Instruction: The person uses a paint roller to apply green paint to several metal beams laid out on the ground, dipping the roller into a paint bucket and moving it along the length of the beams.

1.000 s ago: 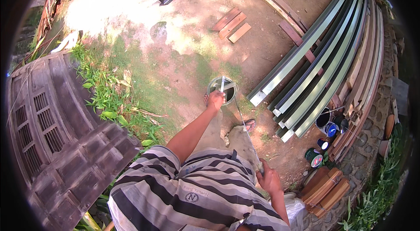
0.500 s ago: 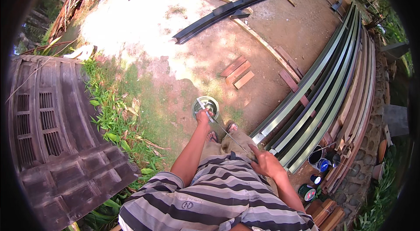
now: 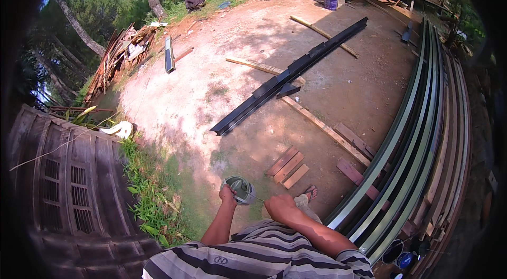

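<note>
Below me hangs or stands a small pale bucket (image 3: 244, 194), with its open top tilted toward me; whether it touches the ground I cannot tell. My left hand (image 3: 227, 194) is closed at the left side of its rim. My right hand (image 3: 281, 209) is a fist to the right of the bucket, around the end of a thin rod (image 3: 257, 197). The rod's other end reaches into the bucket, where its tip is hard to make out. Beyond them, several short reddish wooden boards (image 3: 287, 166) lie on the ground.
A long black metal channel (image 3: 290, 76) rests across timber battens (image 3: 325, 130). Long metal profiles (image 3: 404, 136) and stacked planks (image 3: 454, 136) run along the right. Dark wooden panels (image 3: 63, 173) lean at left beside plants (image 3: 145, 194). A person (image 3: 194, 2) crouches far off.
The view has tipped up, showing trees and the far yard. My right hand has come from my hip toward the bucket. My left hand has shifted to the bucket's left side.
</note>
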